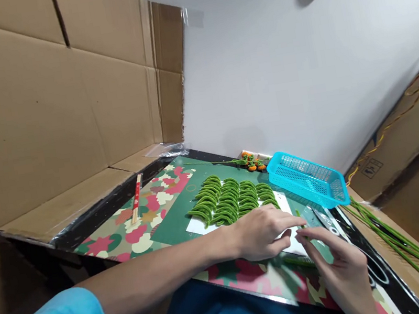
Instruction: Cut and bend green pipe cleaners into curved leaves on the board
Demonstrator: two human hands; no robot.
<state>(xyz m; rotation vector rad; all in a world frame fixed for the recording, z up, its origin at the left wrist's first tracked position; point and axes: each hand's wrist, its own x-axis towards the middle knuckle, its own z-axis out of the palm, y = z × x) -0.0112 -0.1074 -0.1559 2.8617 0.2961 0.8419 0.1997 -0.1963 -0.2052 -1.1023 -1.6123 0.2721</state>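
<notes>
My right hand (340, 263) pinches a short green pipe cleaner (298, 213) between thumb and fingertips. Reaching across from the left, my left hand (264, 230) has its index fingertip against the same piece, with the thumb tucked lower. Most of the piece is hidden by the fingers. Beyond my left hand, curved green pipe cleaner pieces (227, 202) lie in several neat rows on a white sheet (197, 227). Another green stem (300, 261) lies just below my hands, partly covered.
A blue plastic basket (304, 179) stands at the back right, scissors (325, 221) beside it. Long green pipe cleaners (402, 243) lie along the right edge. Orange flowers (252, 162) rest at the back. Paper-wrapped chopsticks (137, 197) lie left on the green mat (175, 215). Cardboard walls (46, 108) enclose the left.
</notes>
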